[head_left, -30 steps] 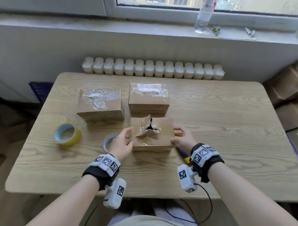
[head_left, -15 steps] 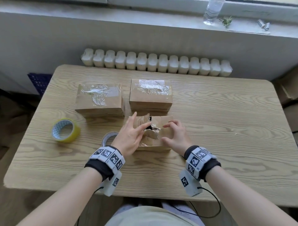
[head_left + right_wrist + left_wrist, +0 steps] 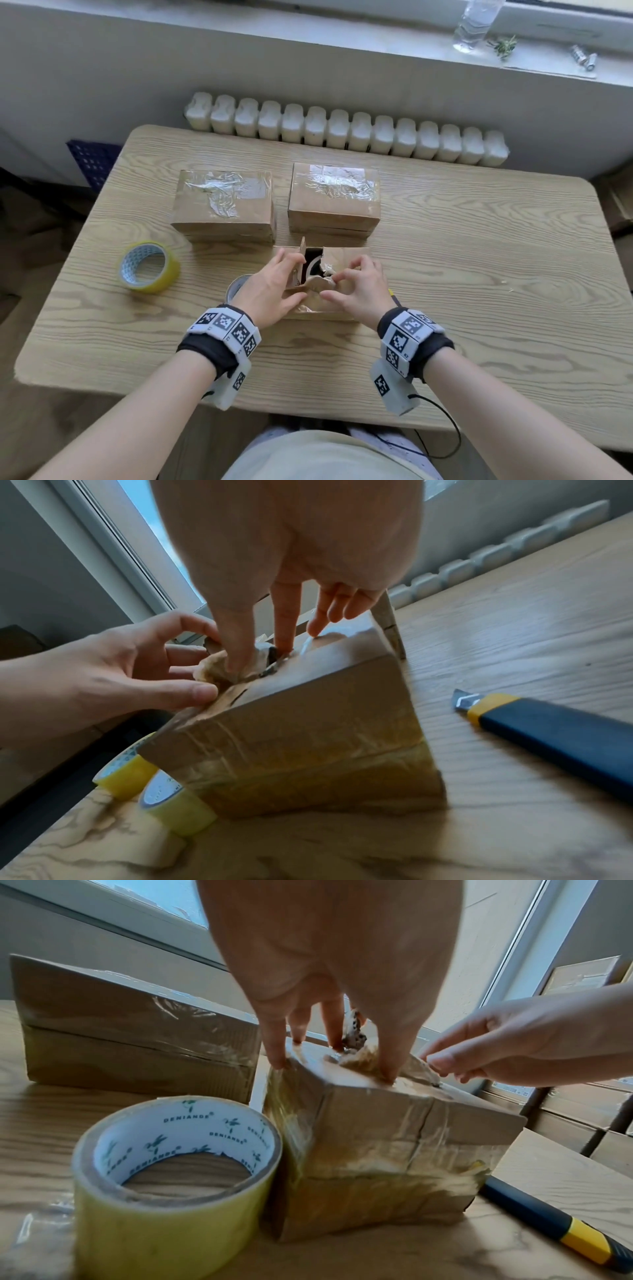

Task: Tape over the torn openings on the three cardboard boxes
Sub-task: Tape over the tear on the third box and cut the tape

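Radiator [image 3: 346, 135]: white, along the table's [image 3: 479, 274] far edge.
Bottle [image 3: 474, 25]: clear, on the sill [image 3: 376, 37], far right.
Crate [image 3: 90, 162]: blue, beyond the table's far left corner.

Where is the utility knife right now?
In the right wrist view, the utility knife lies on the table just right of the torn box.

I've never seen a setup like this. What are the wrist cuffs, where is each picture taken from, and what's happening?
No machine: a person wears cameras on the head and, on those cuffs, both wrists. The top-down picture is from the head; the other two look along each hand. On the table lie two taped boxes, a torn box, two tape rolls and a knife. The left hand presses the torn box's top; the right hand seems to pinch its torn flap.
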Demonstrator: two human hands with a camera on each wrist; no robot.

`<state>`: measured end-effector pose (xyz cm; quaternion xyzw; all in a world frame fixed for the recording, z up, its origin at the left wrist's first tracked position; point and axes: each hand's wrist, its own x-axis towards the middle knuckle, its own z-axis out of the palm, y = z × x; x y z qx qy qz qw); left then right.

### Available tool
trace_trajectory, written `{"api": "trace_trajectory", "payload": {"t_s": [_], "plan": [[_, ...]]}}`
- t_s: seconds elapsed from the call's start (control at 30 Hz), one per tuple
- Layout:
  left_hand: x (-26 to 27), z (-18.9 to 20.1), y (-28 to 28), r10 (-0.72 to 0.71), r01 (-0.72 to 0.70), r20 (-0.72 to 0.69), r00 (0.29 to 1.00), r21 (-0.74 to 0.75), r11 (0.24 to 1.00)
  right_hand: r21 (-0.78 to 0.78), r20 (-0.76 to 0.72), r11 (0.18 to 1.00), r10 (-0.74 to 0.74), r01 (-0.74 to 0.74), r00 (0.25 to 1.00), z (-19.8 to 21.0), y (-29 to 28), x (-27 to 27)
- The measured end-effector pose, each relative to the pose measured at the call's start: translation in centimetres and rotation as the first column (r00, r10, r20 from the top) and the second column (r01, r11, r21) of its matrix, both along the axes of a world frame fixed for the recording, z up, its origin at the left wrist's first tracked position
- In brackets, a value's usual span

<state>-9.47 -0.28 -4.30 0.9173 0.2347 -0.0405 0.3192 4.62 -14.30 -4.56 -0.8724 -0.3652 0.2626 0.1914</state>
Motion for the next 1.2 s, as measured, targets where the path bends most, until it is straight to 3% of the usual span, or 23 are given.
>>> {"api": "trace_trajectory", "payload": {"t_s": [0.1,0.2,0.57,0.67,0.83,0.97,1.2], "plan": [[-0.2,-0.5,0.0,0.001,-0.001,0.006,1.000,-0.002,1.000,0.008,-0.064,0.999,-0.038,0.038,0.997,-0.1,1.0,-0.4],[-0.3,-0.5,0.0,0.005,-0.005,0.022,1.000,0.002,1.000,0.118,-0.176,0.990,-0.058,0.080,0.983,-0.1,1.3,-0.5],[-1.0,-0.1,0.1,0.007,-0.007,0.015,1.000,-0.020,1.000,0.145,-0.304,0.989,0.075,-0.032,0.950,0.2,2.8,0.0],[-0.9,-0.4,0.2,0.008,-0.008,0.011,1.000,-0.021,1.000,0.112,-0.260,0.989,0.122,-0.095,0.958,0.3,3.3,-0.3],[-0.6,-1.4,0.5,-0.069,0.069,0.052,0.996,-0.001,0.998,0.254,-0.263,0.966,0.110,-0.042,0.958,0.4,3.3,-0.4],[-0.2,-1.6,0.7,-0.123,0.125,-0.022,0.992,0.105,0.987,0.318,-0.195,0.947,0.115,-0.048,0.974,0.1,2.4,-0.6],[0.6,-1.3,0.3,-0.105,0.108,-0.026,0.994,0.211,0.972,0.398,-0.203,0.912,-0.017,0.098,0.979,-0.6,1.7,-1.0]]}}
